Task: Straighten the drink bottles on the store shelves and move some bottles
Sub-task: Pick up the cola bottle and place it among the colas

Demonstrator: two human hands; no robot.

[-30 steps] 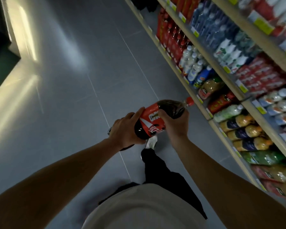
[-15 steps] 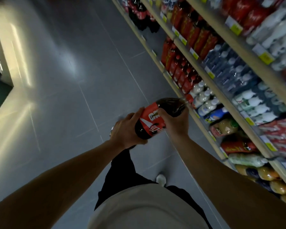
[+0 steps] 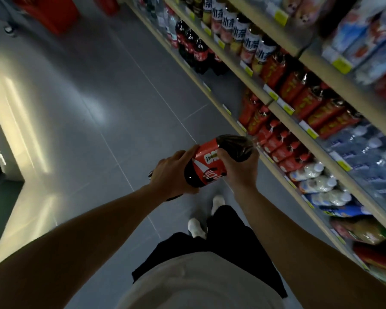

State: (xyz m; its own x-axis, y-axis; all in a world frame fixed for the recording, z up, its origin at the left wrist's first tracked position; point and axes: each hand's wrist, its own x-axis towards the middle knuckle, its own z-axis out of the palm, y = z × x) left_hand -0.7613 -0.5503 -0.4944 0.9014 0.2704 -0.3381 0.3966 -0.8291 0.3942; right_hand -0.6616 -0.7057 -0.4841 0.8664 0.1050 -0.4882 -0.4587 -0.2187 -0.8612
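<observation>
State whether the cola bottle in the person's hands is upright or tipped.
Tipped. The cola bottle lies nearly sideways, neck toward the shelves, held between the left hand and the right hand.

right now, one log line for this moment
left hand: grip on cola bottle | right hand: same bottle | bottle: tilted, off shelf

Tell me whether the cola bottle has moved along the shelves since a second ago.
Yes. The cola bottle, in both hands, has moved forward along the shelves, past the white bottles towards the shelved cola bottles.
</observation>
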